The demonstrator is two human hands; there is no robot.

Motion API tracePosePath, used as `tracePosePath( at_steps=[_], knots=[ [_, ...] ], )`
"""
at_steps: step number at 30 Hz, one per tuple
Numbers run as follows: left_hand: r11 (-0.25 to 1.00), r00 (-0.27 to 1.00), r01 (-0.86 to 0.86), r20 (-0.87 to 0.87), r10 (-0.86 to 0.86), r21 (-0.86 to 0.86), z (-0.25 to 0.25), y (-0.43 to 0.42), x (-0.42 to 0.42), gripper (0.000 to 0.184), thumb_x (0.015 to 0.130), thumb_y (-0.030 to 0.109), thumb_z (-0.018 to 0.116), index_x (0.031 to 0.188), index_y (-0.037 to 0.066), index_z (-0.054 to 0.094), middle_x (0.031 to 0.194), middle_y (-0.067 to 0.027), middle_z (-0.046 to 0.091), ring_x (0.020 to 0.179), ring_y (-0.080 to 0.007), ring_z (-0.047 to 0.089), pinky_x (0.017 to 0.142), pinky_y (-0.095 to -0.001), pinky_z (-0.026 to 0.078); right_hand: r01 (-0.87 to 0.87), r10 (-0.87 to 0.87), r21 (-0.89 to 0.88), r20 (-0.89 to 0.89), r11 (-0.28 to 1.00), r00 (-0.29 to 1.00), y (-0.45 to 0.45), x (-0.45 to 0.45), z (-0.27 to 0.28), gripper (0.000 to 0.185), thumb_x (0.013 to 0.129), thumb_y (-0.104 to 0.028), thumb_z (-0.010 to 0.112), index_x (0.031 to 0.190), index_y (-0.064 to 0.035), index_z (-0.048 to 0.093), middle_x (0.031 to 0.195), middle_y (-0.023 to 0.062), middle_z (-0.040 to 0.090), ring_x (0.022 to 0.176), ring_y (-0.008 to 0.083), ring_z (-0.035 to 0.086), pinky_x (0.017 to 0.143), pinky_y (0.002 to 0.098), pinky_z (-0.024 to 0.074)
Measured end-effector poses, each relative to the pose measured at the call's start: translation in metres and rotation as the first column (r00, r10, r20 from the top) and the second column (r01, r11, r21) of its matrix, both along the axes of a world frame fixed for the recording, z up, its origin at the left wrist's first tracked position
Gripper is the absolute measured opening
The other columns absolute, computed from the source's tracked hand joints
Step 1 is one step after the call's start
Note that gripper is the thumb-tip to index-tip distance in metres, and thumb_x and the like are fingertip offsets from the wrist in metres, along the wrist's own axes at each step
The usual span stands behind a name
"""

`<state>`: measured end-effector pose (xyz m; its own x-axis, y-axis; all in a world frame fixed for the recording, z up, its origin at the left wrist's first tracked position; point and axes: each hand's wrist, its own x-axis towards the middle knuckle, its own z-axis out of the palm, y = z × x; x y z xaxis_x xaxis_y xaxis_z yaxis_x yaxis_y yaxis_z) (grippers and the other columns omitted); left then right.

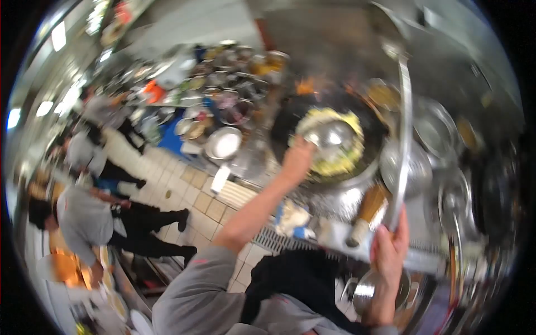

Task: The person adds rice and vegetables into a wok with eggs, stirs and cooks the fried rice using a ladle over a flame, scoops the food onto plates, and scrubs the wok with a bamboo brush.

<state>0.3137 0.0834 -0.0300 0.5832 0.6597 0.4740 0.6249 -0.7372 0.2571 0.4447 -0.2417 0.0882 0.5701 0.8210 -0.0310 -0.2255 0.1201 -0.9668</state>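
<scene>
My left hand (298, 159) grips the rim of a shiny metal bowl (335, 135), which is over the middle of a black wok (285, 125). Yellow and white food (346, 162) shows around the bowl. My right hand (389, 245), to the right and nearer to me, is closed around the long metal handle of a ladle or similar tool (404, 128). The tool's broad end is at the top of the view, beyond the wok, and is blurred. What the bowl holds, if anything, cannot be made out.
Flames (305, 85) rise behind the wok. A perforated strainer (416, 170), a brown bottle-like object (371, 206) and a ladle (452, 201) lie to the right. A white-filled pan (225, 143) and several bowls stand left. Co-workers (86, 218) stand at far left.
</scene>
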Motion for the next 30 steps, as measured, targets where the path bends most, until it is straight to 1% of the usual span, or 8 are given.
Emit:
tracePosePath(
  at_steps=[4,8,12,15,21,23,26,30],
  knots=[
    [0.982,0.898,-0.144,0.401,0.182,-0.123,0.044,-0.015,-0.058,0.013,0.08,0.0,0.053,0.092,-0.002,0.058,0.097,-0.032,0.06,0.087,-0.052,0.058,0.076,-0.0593,0.046,0.008,-0.006,-0.01,0.143,1.0,0.99,0.022,-0.016,0.001,0.059,0.103,-0.016,0.047,0.155,-0.0062,0.022,0.068,0.0025,0.051,0.041,0.0057,0.041,0.034,0.0217,0.0336],
    [0.884,0.73,-0.305,0.509,0.456,-0.355,0.053,-0.049,-0.149,0.011,0.081,0.003,0.055,0.09,-0.003,0.057,0.08,-0.0248,0.062,0.068,-0.0365,0.06,0.063,-0.045,0.047,-0.067,0.1,-0.194,0.167,0.979,0.981,0.053,-0.033,-0.076,0.046,0.102,-0.021,0.051,0.147,-0.0147,0.039,0.058,0.0009,0.044,0.036,0.009,0.04,0.031,0.0241,0.0347],
    [0.792,0.431,-0.272,0.667,0.608,-0.546,0.017,-0.106,-0.26,0.016,0.082,0.004,0.059,0.096,-0.003,0.063,0.077,-0.0078,0.065,0.066,-0.0139,0.059,0.058,-0.0305,0.047,-0.329,0.204,-0.379,-0.334,0.865,0.92,0.074,-0.01,-0.123,0.015,0.101,-0.028,0.053,0.106,-0.016,0.046,0.056,0.0011,0.043,0.035,0.0129,0.041,0.027,0.0282,0.0323],
    [0.725,0.217,-0.278,0.694,0.686,-0.63,-0.022,-0.166,-0.36,0.021,0.081,0.001,0.057,0.101,0.0,0.065,0.082,-0.0005,0.065,0.069,-0.0087,0.058,0.06,-0.0263,0.047,-0.344,0.244,-0.33,-0.309,0.879,0.919,0.086,-0.007,-0.125,0.017,0.102,-0.027,0.052,0.113,-0.0172,0.045,0.056,0.0007,0.044,0.034,0.0129,0.041,0.027,0.0289,0.0333],
    [0.472,-0.238,-0.417,0.594,0.768,-0.777,-0.06,-0.328,-0.517,0.019,0.083,0.001,0.056,0.101,-0.002,0.061,0.086,-0.0104,0.065,0.068,-0.0164,0.066,0.052,-0.0323,0.059,-0.066,0.227,-0.53,0.244,0.845,0.943,0.081,-0.038,-0.2,0.054,0.1,-0.026,0.054,0.148,-0.0099,0.035,0.058,0.0051,0.05,0.034,0.0158,0.043,0.028,0.0303,0.034],
    [0.411,-0.412,-0.462,0.6,0.685,-0.786,-0.07,-0.388,-0.552,0.016,0.084,0.001,0.055,0.099,-0.002,0.059,0.085,-0.0112,0.064,0.067,-0.0179,0.066,0.051,-0.0342,0.06,-0.051,0.284,-0.505,0.397,0.862,0.873,0.075,-0.046,-0.207,0.038,0.099,-0.026,0.052,0.132,-0.0093,0.041,0.054,0.0001,0.037,0.034,0.0121,0.035,0.03,0.0298,0.027],
    [0.323,-0.547,-0.602,0.672,0.5,-0.73,-0.069,-0.459,-0.613,0.011,0.085,0.001,0.054,0.095,-0.002,0.056,0.084,-0.0108,0.063,0.069,-0.0191,0.066,0.05,-0.0359,0.059,0.099,0.46,-0.571,0.741,0.815,0.49,0.076,-0.065,-0.193,0.066,0.1,-0.046,0.051,0.143,0.0027,0.041,0.129,0.0219,0.061,0.119,0.0397,0.057,0.104,0.058,0.0356],
    [0.204,-0.675,-0.677,0.707,0.21,-0.707,-0.064,-0.555,-0.681,0.013,0.088,0.002,0.052,0.101,-0.001,0.052,0.089,-0.0126,0.061,0.072,-0.0221,0.065,0.054,-0.038,0.06,0.299,0.444,-0.541,0.831,0.786,0.336,0.076,-0.093,-0.194,0.052,0.099,-0.036,0.052,0.131,0.0048,0.053,0.124,0.0254,0.061,0.113,0.0385,0.059,0.1,0.0523,0.0397]
  ],
)
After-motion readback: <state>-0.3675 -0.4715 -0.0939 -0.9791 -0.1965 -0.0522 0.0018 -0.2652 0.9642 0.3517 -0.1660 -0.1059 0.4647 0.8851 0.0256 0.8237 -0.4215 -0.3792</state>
